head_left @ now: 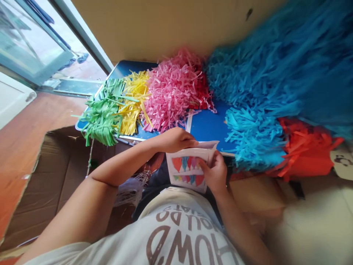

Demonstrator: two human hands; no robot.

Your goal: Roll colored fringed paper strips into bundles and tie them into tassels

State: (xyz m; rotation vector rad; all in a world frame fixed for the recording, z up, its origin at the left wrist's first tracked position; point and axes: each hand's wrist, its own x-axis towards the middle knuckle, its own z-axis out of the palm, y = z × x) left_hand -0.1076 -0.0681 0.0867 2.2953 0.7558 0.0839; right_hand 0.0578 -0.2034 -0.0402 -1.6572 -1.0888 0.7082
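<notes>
Left hand point(176, 140), right hand point(215, 173) gripping paper card point(187, 173), long axis crosswise

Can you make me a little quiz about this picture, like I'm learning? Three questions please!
1. Which fringe lies between the green fringe and the pink fringe? A: blue. B: yellow fringe. C: orange.

2. True or false: the triangles on the card in the right hand are all one colour.

3. What is the box below the left arm made of?

Key:
1. B
2. False
3. Cardboard
</notes>
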